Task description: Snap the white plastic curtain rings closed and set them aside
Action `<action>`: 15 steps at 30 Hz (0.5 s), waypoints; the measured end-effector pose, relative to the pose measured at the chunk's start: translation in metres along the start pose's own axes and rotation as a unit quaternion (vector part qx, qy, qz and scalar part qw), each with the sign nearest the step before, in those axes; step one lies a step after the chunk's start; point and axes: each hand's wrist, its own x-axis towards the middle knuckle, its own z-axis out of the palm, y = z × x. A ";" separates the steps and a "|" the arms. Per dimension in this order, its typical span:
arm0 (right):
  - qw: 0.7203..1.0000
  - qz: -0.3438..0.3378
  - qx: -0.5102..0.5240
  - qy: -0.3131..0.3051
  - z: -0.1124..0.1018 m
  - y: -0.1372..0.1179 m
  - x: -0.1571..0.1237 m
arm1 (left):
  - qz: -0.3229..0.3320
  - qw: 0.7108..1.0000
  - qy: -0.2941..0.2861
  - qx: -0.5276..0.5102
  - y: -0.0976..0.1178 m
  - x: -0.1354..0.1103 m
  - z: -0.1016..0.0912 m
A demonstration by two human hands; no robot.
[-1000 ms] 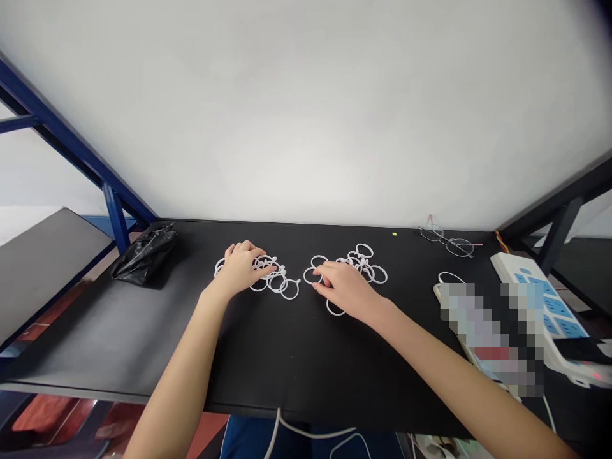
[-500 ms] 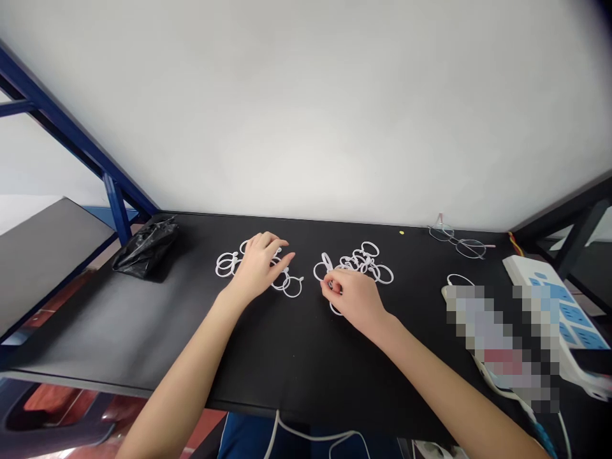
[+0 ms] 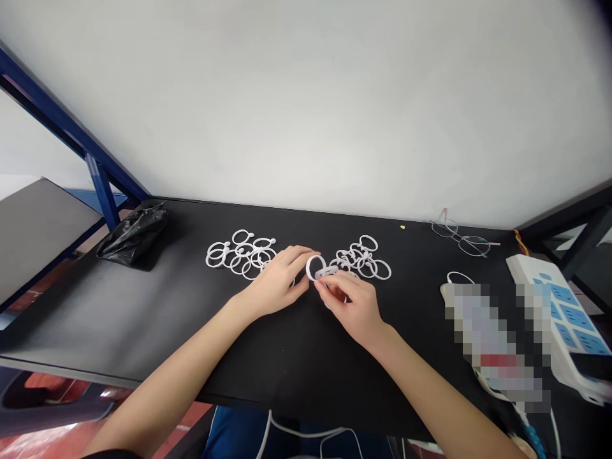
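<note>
Between my two hands, just above the black table (image 3: pixel 157 319), is a white plastic ring (image 3: pixel 309 268) with a small knob. My right hand (image 3: pixel 354 305) pinches it at its lower right with thumb and forefinger. From the left, my left hand (image 3: pixel 280 280) has its thumb and fingertips around the ring's other edge. A heap of similar white rings (image 3: pixel 367 268) lies just beyond my right hand, partly hidden by it. Behind my left hand another loose group of white rings (image 3: pixel 241 252) is spread out, some of them overlapping.
A crumpled black plastic bag (image 3: pixel 134 236) lies at the far left. To the right are eyeglasses (image 3: pixel 466 243), a blurred phone-like object (image 3: pixel 488 338) with a cable and a white power strip (image 3: pixel 567 312). A pale wall (image 3: pixel 306 115) rises behind the table.
My left hand has moved right, from above the left group of rings to the ring at my right hand. My right hand has lifted that ring beside its heap.
</note>
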 end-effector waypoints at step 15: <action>0.991 0.019 0.052 0.120 0.001 -0.016 -0.009 | -0.119 0.953 -0.042 -0.275 0.015 0.002 0.004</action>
